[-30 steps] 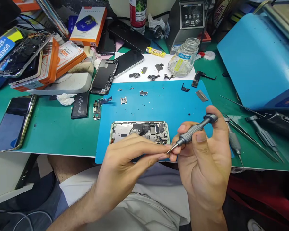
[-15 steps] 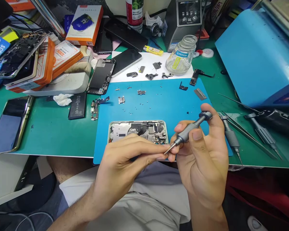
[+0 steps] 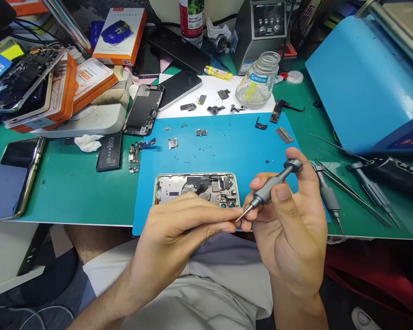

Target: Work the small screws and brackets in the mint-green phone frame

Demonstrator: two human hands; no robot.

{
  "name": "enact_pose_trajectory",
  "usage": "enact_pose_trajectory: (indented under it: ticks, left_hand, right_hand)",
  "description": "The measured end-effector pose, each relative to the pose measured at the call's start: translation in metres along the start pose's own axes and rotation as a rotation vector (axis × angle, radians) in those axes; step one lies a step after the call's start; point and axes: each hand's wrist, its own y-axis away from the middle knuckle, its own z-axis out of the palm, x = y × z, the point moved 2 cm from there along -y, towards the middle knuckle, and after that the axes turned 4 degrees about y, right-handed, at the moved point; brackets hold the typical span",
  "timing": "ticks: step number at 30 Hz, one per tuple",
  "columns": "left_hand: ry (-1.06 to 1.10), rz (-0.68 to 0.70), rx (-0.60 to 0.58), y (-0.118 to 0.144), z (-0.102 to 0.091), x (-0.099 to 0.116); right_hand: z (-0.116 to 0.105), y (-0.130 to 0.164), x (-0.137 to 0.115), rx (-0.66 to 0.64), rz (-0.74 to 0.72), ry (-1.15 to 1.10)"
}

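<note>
In my right hand (image 3: 289,229) is a grey precision screwdriver (image 3: 270,189), its cap against the index finger and its thin bit slanting down to the left. My left hand (image 3: 189,229) has thumb and fingers pressed together close to the bit's tip; whatever they pinch is too small or hidden to make out. Partly behind the left hand, an opened phone housing (image 3: 165,183) with its inner parts showing lies on the blue mat (image 3: 186,158). Tiny screws and small metal pieces, including a metal bracket (image 3: 173,143), are scattered on the mat above it.
To the right lie another screwdriver (image 3: 326,195), tweezers (image 3: 356,195) and a further driver (image 3: 373,190). A glass jar (image 3: 259,82) stands behind the mat. On the left are a battery (image 3: 109,152), a screen (image 3: 145,110) and a phone (image 3: 13,178). A blue machine (image 3: 365,82) sits at right.
The view has shifted very slightly. Both hands and the screwdriver keep almost the same pose.
</note>
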Motion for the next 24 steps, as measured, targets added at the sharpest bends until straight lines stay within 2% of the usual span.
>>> enact_pose_trajectory:
  ticks: [2,4,7,9,12,24]
  left_hand:
    - [-0.168,0.05,-0.024,-0.002,-0.007,0.001]
    - [-0.452,0.106,-0.074,-0.007,-0.015,0.002]
    - [-0.743,0.175,-0.252,-0.019,-0.025,0.0]
    - [-0.775,0.208,-0.386,-0.028,-0.028,-0.003]
    - [-0.789,0.231,-0.483,-0.037,-0.028,-0.007]
    - [-0.703,0.172,-0.392,-0.033,-0.02,-0.014]
  right_hand:
    - [-0.004,-0.005,-0.002,0.046,-0.018,-0.001]
    - [-0.011,-0.012,-0.006,0.138,-0.112,0.034]
    - [-0.019,-0.024,-0.011,0.258,-0.294,0.111]
    - [-0.021,-0.029,-0.011,0.282,-0.33,0.136]
    - [-0.021,-0.03,-0.01,0.285,-0.322,0.138]
    - [-0.024,-0.023,-0.008,0.271,-0.341,0.137]
